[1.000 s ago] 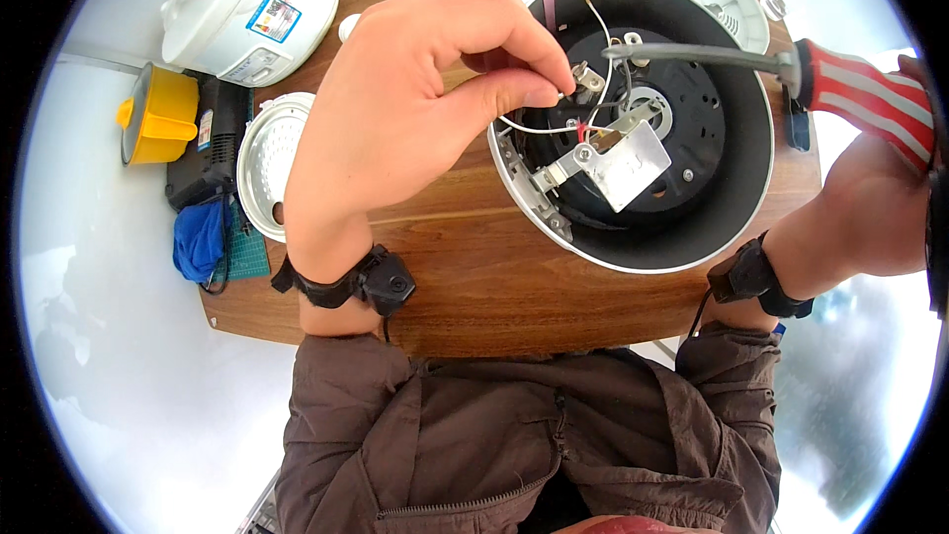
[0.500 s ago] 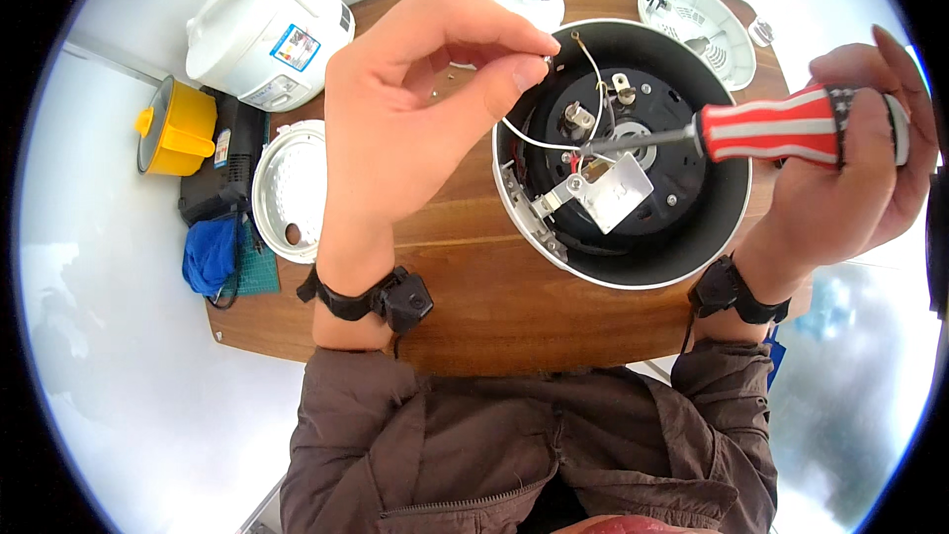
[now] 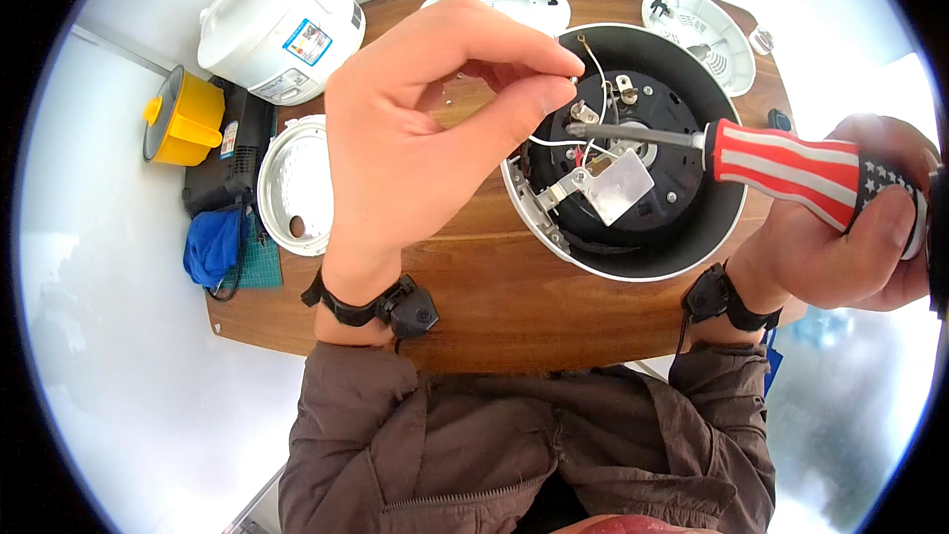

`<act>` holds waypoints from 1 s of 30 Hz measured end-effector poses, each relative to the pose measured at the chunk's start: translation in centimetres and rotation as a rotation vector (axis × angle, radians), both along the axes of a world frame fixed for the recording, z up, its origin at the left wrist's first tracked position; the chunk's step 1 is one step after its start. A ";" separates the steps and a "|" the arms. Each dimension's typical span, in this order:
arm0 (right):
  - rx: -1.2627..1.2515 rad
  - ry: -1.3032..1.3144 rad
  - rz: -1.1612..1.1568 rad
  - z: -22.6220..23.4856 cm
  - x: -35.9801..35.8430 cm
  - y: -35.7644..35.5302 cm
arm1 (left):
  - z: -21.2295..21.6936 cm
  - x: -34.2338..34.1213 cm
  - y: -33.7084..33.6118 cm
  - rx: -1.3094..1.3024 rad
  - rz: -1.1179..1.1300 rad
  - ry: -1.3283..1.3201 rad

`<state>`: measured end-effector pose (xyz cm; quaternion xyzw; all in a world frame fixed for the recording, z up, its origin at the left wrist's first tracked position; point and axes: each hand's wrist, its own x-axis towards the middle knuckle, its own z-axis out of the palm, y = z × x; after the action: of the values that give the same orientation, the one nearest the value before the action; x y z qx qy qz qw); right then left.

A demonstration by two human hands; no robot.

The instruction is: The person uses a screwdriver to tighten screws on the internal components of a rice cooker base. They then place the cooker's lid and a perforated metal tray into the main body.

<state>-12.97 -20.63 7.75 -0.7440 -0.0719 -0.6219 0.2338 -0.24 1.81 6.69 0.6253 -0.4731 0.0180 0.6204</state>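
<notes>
My left hand (image 3: 415,129) is held over the left rim of a rice cooker housing (image 3: 633,275), thumb and forefinger pinching a tiny shiny screw (image 3: 574,81). A screwdriver with a red-and-white striped handle (image 3: 786,166) is gripped in my right hand (image 3: 840,252). Its shaft (image 3: 643,136) points left across the housing, the tip just below the left fingertips and apart from the screw. Inside the dark housing are metal terminals, white wires (image 3: 595,64) and a loose-looking silver metal plate (image 3: 621,186) on a bracket.
At the back left stands a white rice cooker (image 3: 282,40). Beside it are a yellow container (image 3: 188,119), a black case (image 3: 232,173), a blue cloth item (image 3: 213,249) and a round white perforated part (image 3: 272,188). White plastic covers (image 3: 727,49) lie along the table's far edge.
My right hand has turned and moved lower, its fingers closing round the handle's end. The shaft now lies nearly level. My left hand has shifted slightly right and down, still pinching the screw.
</notes>
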 end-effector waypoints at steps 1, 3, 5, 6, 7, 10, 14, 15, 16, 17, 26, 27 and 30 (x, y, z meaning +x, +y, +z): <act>0.001 0.002 -0.001 0.0 0.0 -0.1 | 0.1 0.2 0.3 0.079 0.023 -0.063; 0.000 0.005 -0.004 0.2 -0.2 -0.2 | 0.2 0.7 0.7 0.227 0.033 -0.148; 0.002 0.008 -0.006 0.3 -0.3 -0.4 | 0.0 1.2 1.2 0.371 0.015 -0.184; 0.001 0.009 0.000 0.2 -0.3 -0.4 | -0.2 1.5 1.4 0.396 -0.001 -0.225; 0.000 0.012 0.000 0.3 -0.3 -0.4 | -0.5 1.9 1.5 0.421 -0.017 -0.266; 0.000 0.018 0.007 0.2 -0.2 -0.5 | -1.0 2.6 1.5 0.444 -0.084 -0.356; -0.007 0.035 0.009 -0.1 -0.2 -0.3 | -2.1 3.2 1.3 0.485 -0.186 -0.423; -0.008 0.040 0.009 0.0 -0.2 -0.3 | -2.1 3.2 1.2 0.480 -0.195 -0.427; -0.010 0.046 0.011 -0.1 -0.1 -0.2 | -2.0 3.1 1.2 0.475 -0.205 -0.430; -0.011 0.046 0.014 -0.2 -0.1 -0.2 | -2.0 3.2 1.2 0.472 -0.213 -0.437; -0.025 0.070 0.036 -0.5 0.1 0.1 | -2.4 3.7 1.1 0.457 -0.293 -0.329; -0.026 0.072 0.036 -0.5 0.1 0.2 | -2.4 3.7 1.1 0.469 -0.304 -0.316; -0.026 0.082 0.046 -0.5 0.2 0.3 | -2.3 3.7 1.2 0.508 -0.323 -0.282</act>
<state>-12.76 -20.36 7.21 -0.7700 -0.0877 -0.5843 0.2411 3.51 3.01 4.34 0.6681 -0.6367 -0.1129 0.3681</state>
